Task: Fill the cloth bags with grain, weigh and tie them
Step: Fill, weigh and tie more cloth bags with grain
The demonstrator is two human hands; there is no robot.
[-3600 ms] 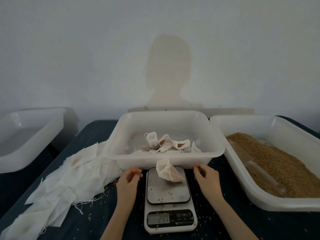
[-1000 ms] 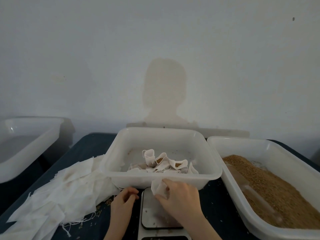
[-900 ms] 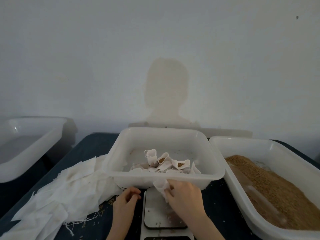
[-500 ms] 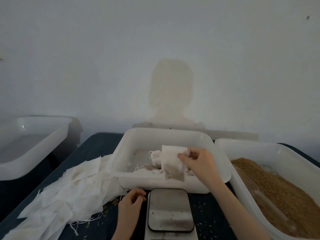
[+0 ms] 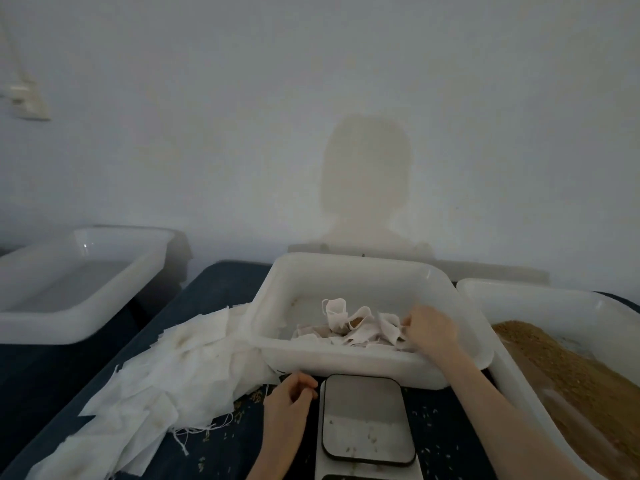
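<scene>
My right hand (image 5: 429, 329) reaches into the middle white tub (image 5: 346, 363) and its fingers pinch a filled cloth bag (image 5: 390, 328) set down at the right end of the heap of filled bags (image 5: 341, 318). The bags are white, and some are open at the top with brown grain showing. My left hand (image 5: 291, 393) rests loosely curled on the dark table beside the scale, holding nothing. The scale (image 5: 367, 420) stands in front of the tub, with only a few stray grains on its plate. Its display is cut off by the frame's bottom edge.
A white tub (image 5: 512, 386) of brown grain (image 5: 575, 375) stands at the right. A pile of flat, unfilled cloth bags (image 5: 166, 368) lies left of the middle tub. Another white tub (image 5: 86, 306) stands far left on a separate surface. Loose grains dot the dark table (image 5: 214, 296).
My right hand picked the filled bag off the scale, carried it up over the middle tub and lowered it onto the heap. My left hand stayed beside the scale.
</scene>
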